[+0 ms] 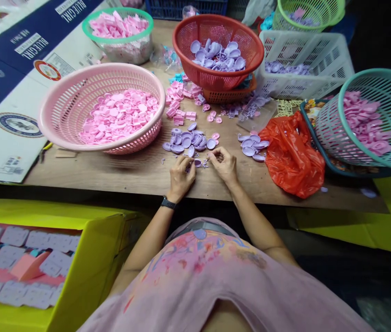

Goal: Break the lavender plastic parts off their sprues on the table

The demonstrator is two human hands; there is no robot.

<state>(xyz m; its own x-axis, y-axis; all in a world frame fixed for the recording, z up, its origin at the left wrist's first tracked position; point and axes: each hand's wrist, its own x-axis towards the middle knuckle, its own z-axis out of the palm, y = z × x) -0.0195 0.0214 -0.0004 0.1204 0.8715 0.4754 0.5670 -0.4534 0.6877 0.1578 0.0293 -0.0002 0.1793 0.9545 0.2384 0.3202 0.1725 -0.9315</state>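
Observation:
My left hand (182,175) and my right hand (223,164) rest close together on the wooden table (119,173), both with fingers curled. Between them lie small purple plastic bits (198,163); the left fingers pinch one of them. The right fingertips are pressed together on something too small to name. Just beyond the hands sits a heap of purple round plastic pieces (188,139). A second, smaller heap of purple pieces (253,146) lies to the right. A dark watch (168,203) is on my left wrist.
A pink basket of pink pieces (102,108) stands at left, a red basket of purple pieces (218,50) behind, a teal basket (375,120) tilted at right. A red plastic bag (294,154) lies near the right heap. A yellow box (88,267) sits below left.

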